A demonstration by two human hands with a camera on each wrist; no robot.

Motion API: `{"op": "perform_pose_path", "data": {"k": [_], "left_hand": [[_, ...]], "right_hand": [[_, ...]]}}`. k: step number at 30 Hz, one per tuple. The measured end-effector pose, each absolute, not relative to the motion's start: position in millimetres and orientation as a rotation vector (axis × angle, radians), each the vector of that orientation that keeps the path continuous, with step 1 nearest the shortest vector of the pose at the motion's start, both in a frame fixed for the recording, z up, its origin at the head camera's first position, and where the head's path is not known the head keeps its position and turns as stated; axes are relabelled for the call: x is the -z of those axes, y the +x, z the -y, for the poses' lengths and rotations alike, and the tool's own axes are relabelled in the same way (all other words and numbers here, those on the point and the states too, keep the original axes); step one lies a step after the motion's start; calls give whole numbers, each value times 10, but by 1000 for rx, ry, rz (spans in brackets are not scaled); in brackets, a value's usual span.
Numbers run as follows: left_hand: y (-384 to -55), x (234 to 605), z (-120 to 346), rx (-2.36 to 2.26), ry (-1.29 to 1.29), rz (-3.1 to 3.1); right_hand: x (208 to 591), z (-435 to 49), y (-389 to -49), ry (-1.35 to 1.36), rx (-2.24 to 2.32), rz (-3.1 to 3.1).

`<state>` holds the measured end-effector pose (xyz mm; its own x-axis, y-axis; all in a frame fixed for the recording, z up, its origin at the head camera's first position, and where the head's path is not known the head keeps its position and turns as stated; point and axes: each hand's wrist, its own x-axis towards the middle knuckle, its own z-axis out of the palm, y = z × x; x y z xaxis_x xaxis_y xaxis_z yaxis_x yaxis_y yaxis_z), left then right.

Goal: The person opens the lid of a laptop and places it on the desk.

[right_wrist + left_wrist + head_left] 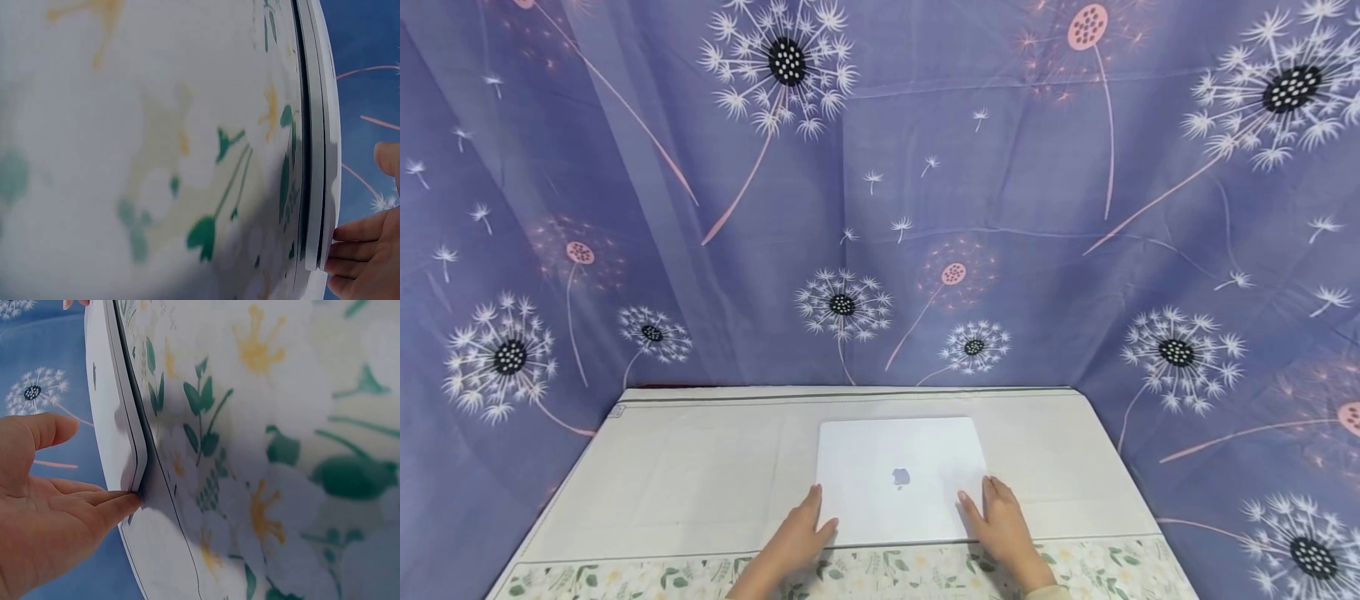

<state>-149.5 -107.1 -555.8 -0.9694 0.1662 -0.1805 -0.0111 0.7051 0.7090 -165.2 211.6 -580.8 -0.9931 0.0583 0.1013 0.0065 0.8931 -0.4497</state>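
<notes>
A closed silver laptop (901, 508) with an apple logo on its lid lies flat on the table, its front edge near the floral strip. At its left side is my left hand (797, 536); in the left wrist view its fingertips (128, 501) touch the laptop's corner while the thumb stays raised off the lid. My right hand (1002, 523) is at the opposite side. Its fingers (353, 250) lie nearly straight against the laptop's side edge, with the thumb lifted above the lid.
The white table cover (700, 475) spreads around the laptop, with a floral-patterned strip (880, 575) along the near edge. Purple dandelion-print curtains (760, 208) enclose the table at the back and both sides.
</notes>
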Motion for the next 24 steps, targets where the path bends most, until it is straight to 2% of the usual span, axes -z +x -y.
{"op": "perform_pose_path", "data": {"k": [24], "left_hand": [[-1458, 5548, 1384, -1100, -8, -2706]], "right_hand": [[5747, -1794, -1603, 81, -744, 2942]]}}
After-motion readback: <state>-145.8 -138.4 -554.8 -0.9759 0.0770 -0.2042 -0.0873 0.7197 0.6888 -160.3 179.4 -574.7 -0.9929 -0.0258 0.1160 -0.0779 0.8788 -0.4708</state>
